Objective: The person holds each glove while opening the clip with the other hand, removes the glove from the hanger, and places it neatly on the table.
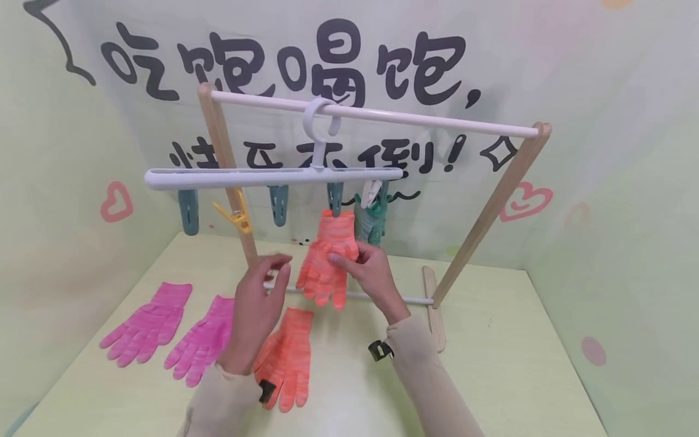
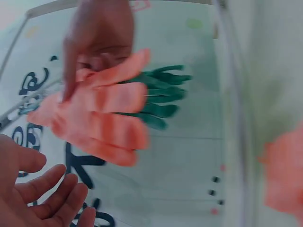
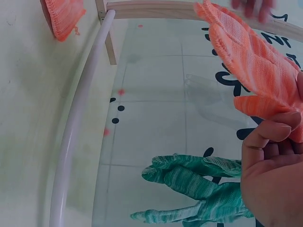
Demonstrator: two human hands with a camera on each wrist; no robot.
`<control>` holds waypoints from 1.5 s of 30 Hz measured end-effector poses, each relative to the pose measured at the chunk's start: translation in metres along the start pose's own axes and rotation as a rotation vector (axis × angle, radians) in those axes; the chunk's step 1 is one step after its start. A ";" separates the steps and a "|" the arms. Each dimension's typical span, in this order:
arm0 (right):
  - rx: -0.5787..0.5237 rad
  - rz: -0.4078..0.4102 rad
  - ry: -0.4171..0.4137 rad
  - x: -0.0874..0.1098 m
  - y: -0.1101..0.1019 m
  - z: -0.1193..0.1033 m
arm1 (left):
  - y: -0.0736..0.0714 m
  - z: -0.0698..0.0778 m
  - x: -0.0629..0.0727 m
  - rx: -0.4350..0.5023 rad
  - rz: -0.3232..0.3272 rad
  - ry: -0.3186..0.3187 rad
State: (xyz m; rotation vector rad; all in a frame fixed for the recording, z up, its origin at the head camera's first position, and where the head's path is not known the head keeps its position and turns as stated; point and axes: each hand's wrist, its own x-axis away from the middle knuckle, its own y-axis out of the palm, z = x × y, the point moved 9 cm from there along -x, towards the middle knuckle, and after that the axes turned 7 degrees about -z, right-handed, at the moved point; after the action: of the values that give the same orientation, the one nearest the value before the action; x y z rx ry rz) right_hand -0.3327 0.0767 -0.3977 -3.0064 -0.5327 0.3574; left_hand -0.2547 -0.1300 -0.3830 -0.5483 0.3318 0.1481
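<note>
An orange knit glove [image 1: 327, 261] hangs cuff-up from a dark teal clothespin [image 1: 335, 198] on the white hanger [image 1: 273, 177]. My right hand [image 1: 374, 273] pinches the glove's right side between thumb and fingers; the right wrist view shows the glove [image 3: 255, 61] beside that hand [image 3: 274, 165]. To the glove's left, my left hand [image 1: 256, 309] is held in the air, its fingers relaxed and holding nothing. Green gloves [image 1: 374, 221] hang behind, at the hanger's right end, by a white clothespin [image 1: 371, 193]. A second orange glove [image 1: 292, 358] lies on the table below, partly behind my left wrist.
Two pink gloves [image 1: 147, 325] [image 1: 204, 340] lie at the table's left. A wooden stand [image 1: 491, 212] with a white top rod [image 1: 426, 119] carries the hanger. Other clothespins on the hanger are a yellow one [image 1: 238, 213] and teal ones [image 1: 188, 211] [image 1: 278, 205].
</note>
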 end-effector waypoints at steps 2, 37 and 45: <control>-0.003 -0.005 0.002 0.002 0.001 0.000 | -0.002 0.014 -0.014 0.049 -0.014 0.027; 0.034 -0.001 0.053 0.015 0.003 0.006 | 0.025 0.090 -0.092 0.305 -0.091 -0.005; 0.022 0.015 0.051 0.018 0.003 0.004 | 0.017 0.095 -0.092 0.268 -0.016 0.039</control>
State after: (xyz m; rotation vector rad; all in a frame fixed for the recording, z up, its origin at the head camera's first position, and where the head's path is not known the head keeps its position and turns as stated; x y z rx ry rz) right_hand -0.3160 0.0806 -0.4058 -2.9912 -0.4991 0.2840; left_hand -0.3192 -0.0697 -0.2833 -0.2891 0.3787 0.0757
